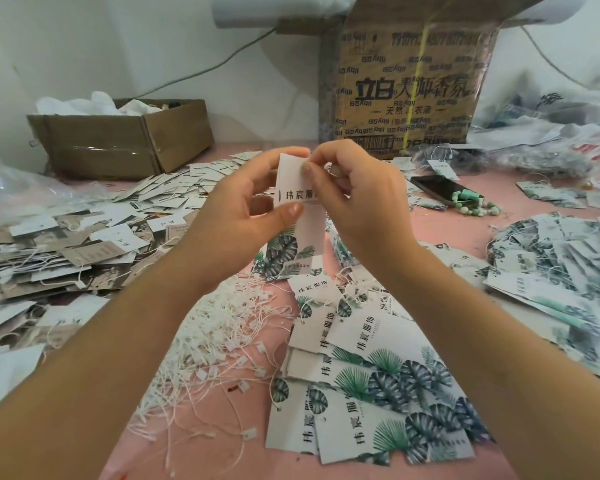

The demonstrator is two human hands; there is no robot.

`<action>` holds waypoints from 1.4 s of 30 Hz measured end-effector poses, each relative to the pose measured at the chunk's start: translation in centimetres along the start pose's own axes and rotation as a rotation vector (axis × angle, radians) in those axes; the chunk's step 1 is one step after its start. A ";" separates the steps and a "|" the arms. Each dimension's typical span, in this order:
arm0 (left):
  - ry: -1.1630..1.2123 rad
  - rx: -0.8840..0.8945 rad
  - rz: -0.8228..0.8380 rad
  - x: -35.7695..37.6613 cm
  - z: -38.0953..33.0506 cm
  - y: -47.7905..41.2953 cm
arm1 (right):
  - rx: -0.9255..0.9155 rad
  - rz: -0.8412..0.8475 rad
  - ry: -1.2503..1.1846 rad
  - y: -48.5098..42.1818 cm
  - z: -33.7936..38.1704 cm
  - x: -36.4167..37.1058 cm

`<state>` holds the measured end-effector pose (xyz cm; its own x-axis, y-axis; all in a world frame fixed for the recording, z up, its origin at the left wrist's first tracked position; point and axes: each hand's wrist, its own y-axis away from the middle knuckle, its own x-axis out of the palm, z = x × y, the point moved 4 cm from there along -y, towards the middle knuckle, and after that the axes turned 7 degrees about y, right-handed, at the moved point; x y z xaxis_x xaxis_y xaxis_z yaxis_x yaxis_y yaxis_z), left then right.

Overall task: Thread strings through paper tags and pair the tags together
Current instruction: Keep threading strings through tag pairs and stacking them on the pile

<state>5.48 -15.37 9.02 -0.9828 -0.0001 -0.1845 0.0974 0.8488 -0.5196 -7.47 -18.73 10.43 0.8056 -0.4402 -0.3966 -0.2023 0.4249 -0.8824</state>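
White paper tag with green leaf print, centre of frame, held upright: left hand grips its middle, thumb across the face, to steady it; right hand pinches the top edge, probably feeding a string too fine to see. Loose white strings heaped lower centre, within reach; matching tags lower right.
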 end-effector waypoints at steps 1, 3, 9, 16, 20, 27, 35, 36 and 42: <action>0.000 0.004 -0.017 0.1 0.0 0.0 | 0.004 0.002 0.001 0.0 0.0 0.1; -0.009 0.015 -0.040 0.2 -0.1 0.0 | 0.006 0.006 -0.003 0.1 -0.1 0.2; 0.120 -0.032 -0.034 0.4 0.3 -0.1 | 0.078 0.015 -0.093 0.2 -0.8 0.3; 0.523 -0.169 -0.280 -0.3 2.1 -0.3 | 0.076 0.088 -0.140 0.6 0.2 1.0; 0.603 -0.222 -0.322 0.0 2.7 -0.2 | 0.081 0.098 -0.156 0.7 0.4 1.1; 0.531 -0.257 -0.294 0.2 2.5 0.0 | 0.089 0.101 -0.187 0.7 0.1 1.3; 0.435 -0.377 -0.449 -1.2 3.2 -0.2 | 0.276 0.461 -0.335 -0.2 -2.1 1.7; 0.510 -0.388 -0.490 -1.4 3.4 -0.2 | 0.332 0.480 -0.340 -0.3 -2.9 1.5; 0.931 -0.328 -0.681 -3.1 3.4 -0.3 | 0.576 0.510 -0.368 -0.3 -6.6 0.2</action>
<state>9.07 -17.42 6.90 -0.5660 -0.2341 0.7905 -0.3984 0.9171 -0.0136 -10.95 -24.17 8.97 0.8428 0.1567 -0.5150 -0.3545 0.8815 -0.3119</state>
